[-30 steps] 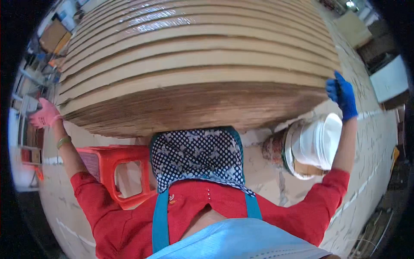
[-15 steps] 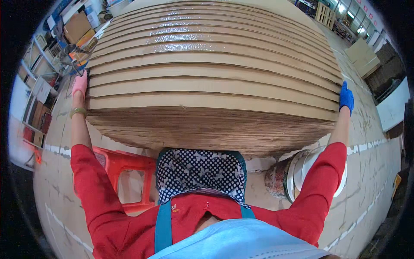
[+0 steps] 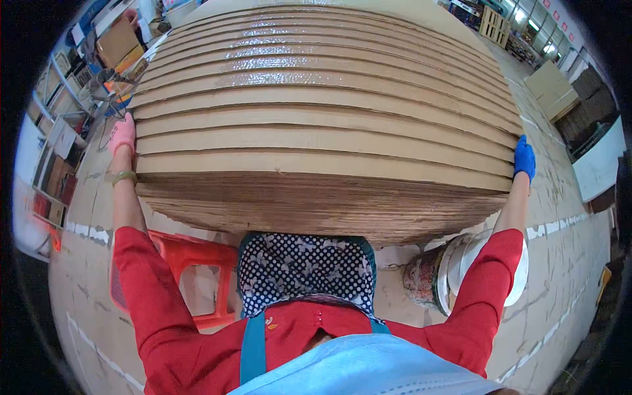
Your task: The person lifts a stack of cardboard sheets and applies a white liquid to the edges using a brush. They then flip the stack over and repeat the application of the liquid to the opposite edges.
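Observation:
A wide pile of brown cardboard sheets [image 3: 316,158] lies in front of me, the upper ones staggered like steps with their edges towards me. My left hand [image 3: 122,135], in a pink glove, is closed against the left side of the staggered sheets. On the opposite side, my right hand [image 3: 525,159] in a blue glove grips the right edge. Fingertips of both hands are partly hidden by the sheets. Wet-looking shiny patches [image 3: 283,79] run along the left-centre of the sheets.
A red plastic stool [image 3: 204,253] stands below my left arm. By my right arm are a stained bucket [image 3: 424,280] and a white bucket [image 3: 520,280]. Shelving [image 3: 59,155] is at the left, and a wooden pallet [image 3: 495,26] stands far back right.
The pile and both hands appear slightly lower in view, and the apron has shifted down too. Both hands stay at the sides of the sheets.

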